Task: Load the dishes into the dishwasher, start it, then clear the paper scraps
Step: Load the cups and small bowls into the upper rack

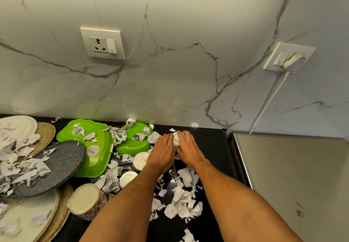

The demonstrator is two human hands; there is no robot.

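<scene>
- Both hands meet at the back of the black counter [204,143], near the marble wall. Between them sits a small white cup [176,140], upside down with its base showing.
- The left hand [162,152] lies against the cup's left side with fingers fairly straight. The right hand [188,147] curls its fingers over the cup's far side and grasps it. Judgement: the two-handed hold is meant to steady a small, smooth piece before lifting it clear of the litter.
- Dishes awaiting loading remain on the counter. Two green square plates [94,143] lie face down, one overlapping the other, and a third green plate [135,140] lies just beside the left hand.
- A grey speckled plate [62,164] rests tilted across the green plates and a woven mat [46,136]. A cream plate [18,126] sits at the far left; another cream plate [28,221] lies at the lower left.
- Three further cups stand inverted near the left forearm: a floral cup [86,202], a small white cup [128,178] and another one [140,160].
- Paper scraps [181,200] are strewn over the plates and the counter, thickest at the left and below the hands.
- A steel appliance top [292,175] adjoins the counter at right; whether it is the dishwasher cannot be told.
- Judgement: loading is at an early stage, and the scraps are not yet cleared.
</scene>
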